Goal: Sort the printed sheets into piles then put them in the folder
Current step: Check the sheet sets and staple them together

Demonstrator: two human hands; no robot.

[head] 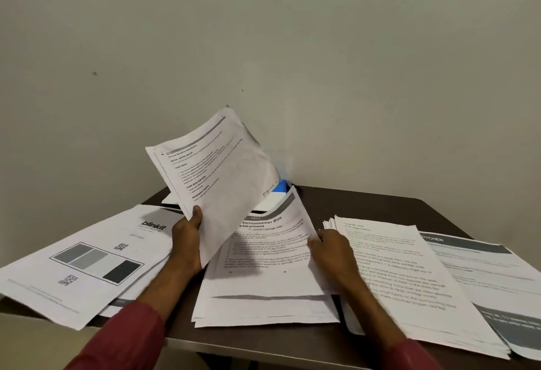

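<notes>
A dark brown rectangular table stands against a pale wall and carries four spreads of white printed sheets, side by side. At the far left is a loose pile topped by a sheet with grey blocks and QR codes. In the middle is a pile headed by a grey-banner sheet, then a pile of plain text sheets, and at the far right a pile with dark grey bands.

Above the middle pile a single white printed sheet is raised and tilted. Its long axis runs up and to the right, away from the left hand, which pinches its lower edge with the thumb on the face.

The right hand rests at the lifted right edge of the middle pile's top sheet. Its fingers are hidden, so a closed grip cannot be confirmed.

A small blue corner, possibly the folder, shows at the back behind the raised sheet.

The raised sheet looks closest to the middle and left piles, both on the left hand's side.
</notes>
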